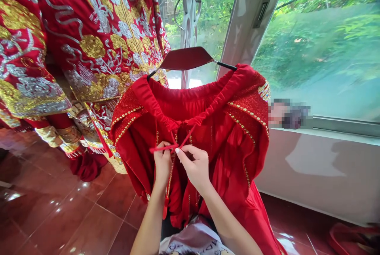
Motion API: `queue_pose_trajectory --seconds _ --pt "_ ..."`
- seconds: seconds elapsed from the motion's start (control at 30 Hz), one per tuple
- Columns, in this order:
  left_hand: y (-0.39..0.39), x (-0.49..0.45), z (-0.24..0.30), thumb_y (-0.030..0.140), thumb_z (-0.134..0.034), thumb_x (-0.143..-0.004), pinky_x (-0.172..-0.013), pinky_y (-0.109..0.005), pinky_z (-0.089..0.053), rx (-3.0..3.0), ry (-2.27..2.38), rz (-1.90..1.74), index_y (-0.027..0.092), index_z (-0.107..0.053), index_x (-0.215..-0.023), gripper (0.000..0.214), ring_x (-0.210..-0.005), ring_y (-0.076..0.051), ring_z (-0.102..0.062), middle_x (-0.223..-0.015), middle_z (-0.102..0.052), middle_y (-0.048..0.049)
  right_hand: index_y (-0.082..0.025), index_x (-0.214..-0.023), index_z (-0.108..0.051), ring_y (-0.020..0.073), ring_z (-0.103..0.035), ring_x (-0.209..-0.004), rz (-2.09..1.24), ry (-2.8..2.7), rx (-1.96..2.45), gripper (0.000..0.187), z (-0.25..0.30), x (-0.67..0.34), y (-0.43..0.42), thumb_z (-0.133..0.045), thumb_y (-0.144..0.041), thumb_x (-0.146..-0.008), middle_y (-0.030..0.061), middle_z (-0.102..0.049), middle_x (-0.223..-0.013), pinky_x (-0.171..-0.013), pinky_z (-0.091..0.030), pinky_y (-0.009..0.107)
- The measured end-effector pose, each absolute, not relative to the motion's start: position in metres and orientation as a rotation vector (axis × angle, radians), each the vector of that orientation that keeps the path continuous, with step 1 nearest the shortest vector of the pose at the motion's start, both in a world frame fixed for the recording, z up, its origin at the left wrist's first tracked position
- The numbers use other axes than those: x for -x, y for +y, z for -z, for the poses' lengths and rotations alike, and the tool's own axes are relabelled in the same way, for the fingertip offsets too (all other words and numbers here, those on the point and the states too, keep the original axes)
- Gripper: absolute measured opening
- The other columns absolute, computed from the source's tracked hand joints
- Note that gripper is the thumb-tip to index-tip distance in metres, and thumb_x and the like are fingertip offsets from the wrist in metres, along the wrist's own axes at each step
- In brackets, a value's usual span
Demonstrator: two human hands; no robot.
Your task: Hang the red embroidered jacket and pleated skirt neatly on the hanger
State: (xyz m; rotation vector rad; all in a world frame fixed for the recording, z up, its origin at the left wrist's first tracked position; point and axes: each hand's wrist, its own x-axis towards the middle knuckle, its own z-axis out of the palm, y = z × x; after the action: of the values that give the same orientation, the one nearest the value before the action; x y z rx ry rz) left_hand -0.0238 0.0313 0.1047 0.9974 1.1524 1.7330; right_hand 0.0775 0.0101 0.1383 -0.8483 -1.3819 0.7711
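Note:
A red skirt (225, 140) with gold bead trim hangs from a dark red hanger (185, 58) in front of me. Its waistband is gathered, and thin red drawstrings (166, 147) come out at the middle. My left hand (162, 164) pinches one end of the drawstrings, fingers closed. My right hand (194, 166) pinches the other strand just beside it, fingers also closed. Both hands meet at the front of the waistband. A red tassel (165, 207) dangles below my left wrist.
A heavily embroidered red, gold and silver robe (89, 41) hangs at the left, reaching the glossy red tiled floor (59, 215). A large window (320, 41) with a white sill (326, 160) fills the right. A metal stand (190, 9) holds the hanger.

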Motion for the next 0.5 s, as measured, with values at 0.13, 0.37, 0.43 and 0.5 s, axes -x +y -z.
queue_pose_trajectory --seconds 0.13,0.37,0.43,0.5 --pt "0.02 0.046 -0.081 0.025 -0.068 -0.057 -0.057 -0.024 -0.047 -0.674 1.077 -1.537 0.016 -0.059 -0.071 0.019 -0.057 -0.012 -0.058 -0.062 -0.06 0.0021 -0.016 -0.058 -0.057 0.0074 -0.039 -0.045 -0.801 -1.378 0.833 0.027 -0.14 -0.081 0.008 -0.059 -0.031 -0.081 -0.0025 -0.05 -0.049 -0.043 -0.03 0.02" --pt "-0.006 0.06 -0.098 0.035 -0.065 -0.069 -0.087 -0.039 -0.048 -1.074 1.584 -1.9 0.018 -0.064 -0.09 0.027 -0.089 -0.021 -0.061 -0.094 -0.065 -0.0065 -0.016 -0.059 -0.054 0.0067 -0.036 -0.046 -0.847 -1.362 0.82 0.029 -0.142 -0.085 0.007 -0.06 -0.033 -0.082 -0.0041 -0.045 -0.049 -0.044 -0.028 0.021" --pt "-0.01 0.05 -0.115 0.035 -0.062 -0.077 -0.095 -0.04 -0.044 -1.45 1.688 -1.929 0.019 -0.065 -0.095 0.025 -0.099 -0.023 -0.059 -0.1 -0.065 -0.0079 -0.016 -0.06 -0.054 0.0066 -0.036 -0.046 -0.851 -1.381 0.81 0.028 -0.143 -0.083 0.007 -0.06 -0.032 -0.082 -0.0042 -0.045 -0.05 -0.044 -0.029 0.02" --pt "-0.009 0.037 -0.132 0.037 -0.054 -0.085 -0.094 -0.038 -0.045 -1.626 1.481 -1.834 0.02 -0.064 -0.1 0.025 -0.099 -0.022 -0.06 -0.102 -0.066 -0.0082 -0.015 -0.063 -0.058 0.0069 -0.039 -0.047 -0.831 -1.423 0.797 0.025 -0.146 -0.081 0.007 -0.058 -0.03 -0.083 -0.0034 -0.05 -0.052 -0.045 -0.031 0.02"
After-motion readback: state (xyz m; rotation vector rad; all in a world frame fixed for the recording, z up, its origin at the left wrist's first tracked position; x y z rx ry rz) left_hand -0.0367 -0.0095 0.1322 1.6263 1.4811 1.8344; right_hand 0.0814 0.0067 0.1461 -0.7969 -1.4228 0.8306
